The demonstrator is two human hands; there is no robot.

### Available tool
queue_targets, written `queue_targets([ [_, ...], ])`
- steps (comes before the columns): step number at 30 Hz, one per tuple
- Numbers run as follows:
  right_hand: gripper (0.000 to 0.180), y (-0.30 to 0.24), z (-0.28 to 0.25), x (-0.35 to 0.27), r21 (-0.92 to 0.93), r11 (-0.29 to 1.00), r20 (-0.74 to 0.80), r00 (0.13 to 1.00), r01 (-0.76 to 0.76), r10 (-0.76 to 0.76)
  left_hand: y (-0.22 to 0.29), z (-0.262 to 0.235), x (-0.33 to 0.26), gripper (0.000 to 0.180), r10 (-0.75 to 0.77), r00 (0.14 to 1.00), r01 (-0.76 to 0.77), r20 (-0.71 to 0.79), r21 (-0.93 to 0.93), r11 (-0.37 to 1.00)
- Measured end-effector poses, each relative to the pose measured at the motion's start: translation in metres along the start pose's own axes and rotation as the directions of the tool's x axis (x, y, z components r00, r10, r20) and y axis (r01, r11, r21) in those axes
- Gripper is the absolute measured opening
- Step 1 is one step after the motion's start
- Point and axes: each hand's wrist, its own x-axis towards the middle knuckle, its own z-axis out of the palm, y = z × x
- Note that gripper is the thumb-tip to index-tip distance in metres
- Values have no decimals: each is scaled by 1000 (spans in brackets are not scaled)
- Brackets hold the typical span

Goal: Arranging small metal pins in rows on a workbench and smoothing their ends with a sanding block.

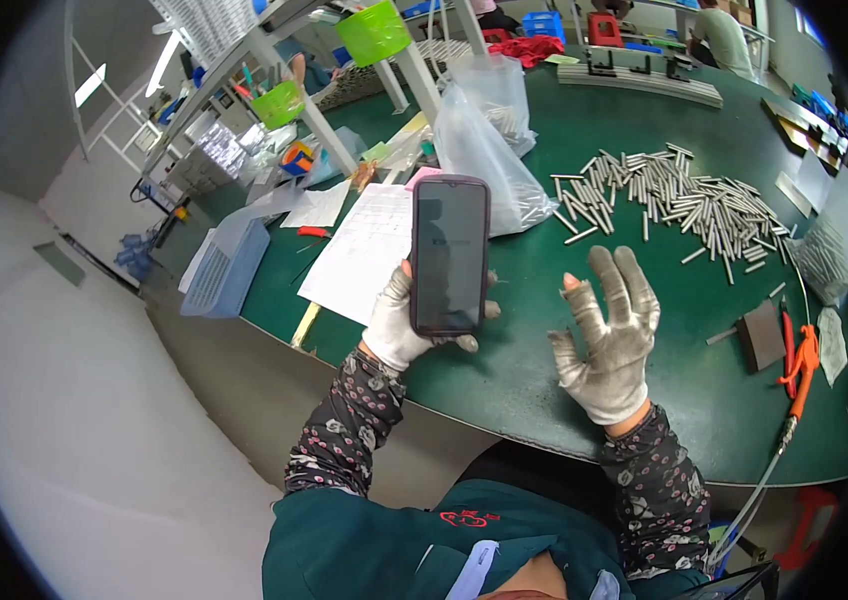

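Note:
A dark smartphone stands upright in my left hand, its dim screen turned toward me. My gloved left fingers wrap round its lower edges. Palm up, my right hand is held apart from the phone over the green table, fingers spread and holding nothing. Both gloves are whitish grey, and a bare fingertip pokes out of each. Beyond my right hand lies a loose heap of short metal pins. Printed paper sheets lie on the table left of the phone.
Clear plastic bags of metal parts stand behind the phone. At right are an orange air gun, red-handled pliers, a brown block and another filled bag. A blue tray sits at the left edge. Several people sit farther back.

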Motion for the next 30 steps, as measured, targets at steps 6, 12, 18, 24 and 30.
queue_targets([
  [6, 41, -16, -3, 4, 82, 993, 41, 995, 86, -90, 81, -58, -3, 73, 31, 957, -27, -289, 17, 999],
  [12, 38, -18, -1, 1, 104, 988, 102, 987, 117, -128, 122, -124, 22, 78, 13, 870, -19, -493, -7, 1000],
  [18, 41, -19, -5, 0, 122, 988, 200, 973, 90, -113, 127, -140, 64, 66, 51, 786, 63, -616, 162, 985],
  [24, 26, -34, -8, 10, 208, 973, 227, 962, 101, -149, 137, -157, 100, 61, 50, 767, 36, -640, 122, 992],
  [30, 10, -41, -5, 15, 247, 961, 205, 963, 122, -175, 154, -189, 120, 56, 156, 653, -26, -742, 184, 983],
])
